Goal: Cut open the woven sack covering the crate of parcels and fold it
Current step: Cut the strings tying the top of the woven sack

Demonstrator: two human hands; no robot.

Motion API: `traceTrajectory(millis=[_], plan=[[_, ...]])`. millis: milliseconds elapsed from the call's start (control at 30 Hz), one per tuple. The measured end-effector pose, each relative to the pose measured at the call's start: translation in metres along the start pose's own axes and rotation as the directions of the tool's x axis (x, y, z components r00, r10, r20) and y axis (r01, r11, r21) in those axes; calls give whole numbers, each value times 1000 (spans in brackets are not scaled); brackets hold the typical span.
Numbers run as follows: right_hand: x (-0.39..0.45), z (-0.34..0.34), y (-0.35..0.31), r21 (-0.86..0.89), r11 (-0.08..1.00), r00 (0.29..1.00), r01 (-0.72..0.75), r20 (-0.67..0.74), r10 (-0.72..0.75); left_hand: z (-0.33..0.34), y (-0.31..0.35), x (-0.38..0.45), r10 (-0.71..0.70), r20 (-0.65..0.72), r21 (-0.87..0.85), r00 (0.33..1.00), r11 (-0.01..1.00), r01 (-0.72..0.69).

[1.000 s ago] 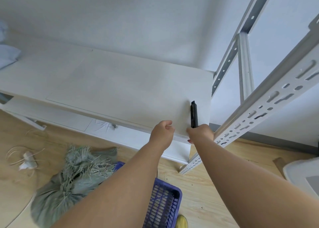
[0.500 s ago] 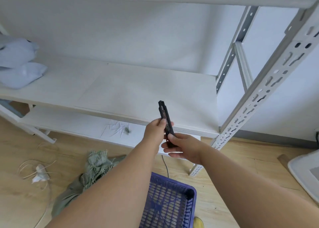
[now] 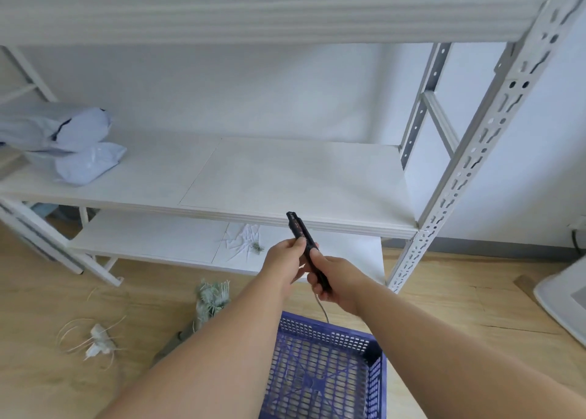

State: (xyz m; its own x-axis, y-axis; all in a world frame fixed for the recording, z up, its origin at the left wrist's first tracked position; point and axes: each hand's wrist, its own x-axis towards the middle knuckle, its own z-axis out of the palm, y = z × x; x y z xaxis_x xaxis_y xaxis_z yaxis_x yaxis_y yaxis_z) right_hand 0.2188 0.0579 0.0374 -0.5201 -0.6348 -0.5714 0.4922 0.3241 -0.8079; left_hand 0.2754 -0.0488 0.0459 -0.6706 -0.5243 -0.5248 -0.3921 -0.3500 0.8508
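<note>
we stand before a white metal shelving unit [image 3: 469,152] against a pale wall, on a light wooden floor [image 3: 444,317]. a second ago the black utility knife [image 3: 305,247] lay at the front right corner of the middle shelf [image 3: 285,177], with both hands at that edge; half a second ago it was lifted clear, and now we hold it in the air in front of the shelf's front edge, tip angled up and away. our right hand [image 3: 333,280] is wrapped round the lower handle, fingers curled tight, while our left hand [image 3: 285,261] pinches the body just above it, thumb and fingertips on the slider area (we judge we are working the blade, though no blade shows).

the woven sack [image 3: 207,301] lies crumpled on the floor below the lowest shelf's front edge, greenish, with frayed strands loose, mostly hidden behind our left forearm. the blue plastic crate [image 3: 323,368] sits on the floor just beneath our arms and looks bare of parcels; two pale parcels [image 3: 79,146] rest at the left end of the middle shelf. loose string and a scrap [image 3: 95,344] lie on the floor, left of the sack.

so the cutting looks done: the sack is off the crate, and folding remains.
</note>
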Motion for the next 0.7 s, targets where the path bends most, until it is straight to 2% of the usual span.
traceTrajectory(millis=[233, 367, 467, 567, 700], plan=[[-12, 16, 10, -119, 993, 996, -11, -90, 0, -16, -11, -28, 22, -50, -19, 999, 1000, -23], [-22, 13, 33, -147, 986, 990, -76, -128, 57, -11, -36, -41, -26, -31, -10, 999, 1000, 26], [-28, 9, 52, -190, 974, 989, -126, -96, 109, -10, -58, -49, -82, -57, 2, 995, 997, 83], [-29, 13, 69, -236, 970, 997, -63, 30, 72, -16, -74, -57, -109, -70, 37, 992, 993, 112], [-31, 25, 84, -280, 957, 996, 80, 51, -68, -28, -81, -66, -83, -57, 172, 995, 981, 92]])
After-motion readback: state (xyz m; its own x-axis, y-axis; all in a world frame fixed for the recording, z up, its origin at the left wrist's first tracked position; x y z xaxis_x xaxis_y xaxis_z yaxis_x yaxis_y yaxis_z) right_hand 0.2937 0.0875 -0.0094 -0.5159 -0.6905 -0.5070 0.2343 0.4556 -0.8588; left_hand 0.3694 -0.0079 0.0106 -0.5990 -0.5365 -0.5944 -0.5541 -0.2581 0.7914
